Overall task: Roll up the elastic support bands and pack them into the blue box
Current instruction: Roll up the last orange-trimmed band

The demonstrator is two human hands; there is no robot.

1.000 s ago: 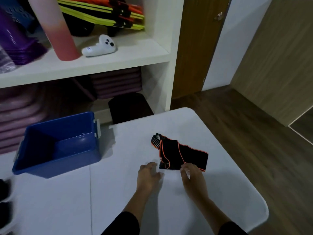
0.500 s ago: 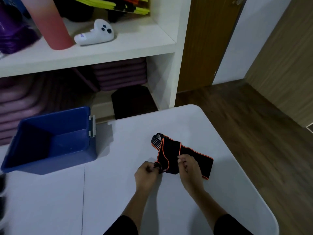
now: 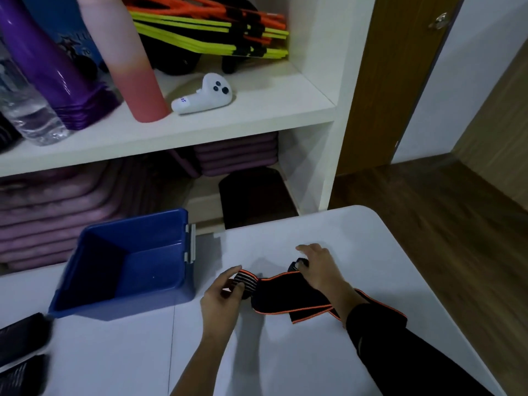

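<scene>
Our left hand (image 3: 221,298) has a pinch grip on the elastic support band (image 3: 285,292) at its striped end, and our right hand (image 3: 317,270) clutches its fold. Next we roll it tight.

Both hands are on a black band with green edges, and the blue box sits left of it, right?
No: the head view shows the band edged in orange, not green. The left hand and right hand are on it, the blue box to its left.

Band (image 3: 285,294) unfolded wider, left hand (image 3: 221,295) now pinching its end
</scene>
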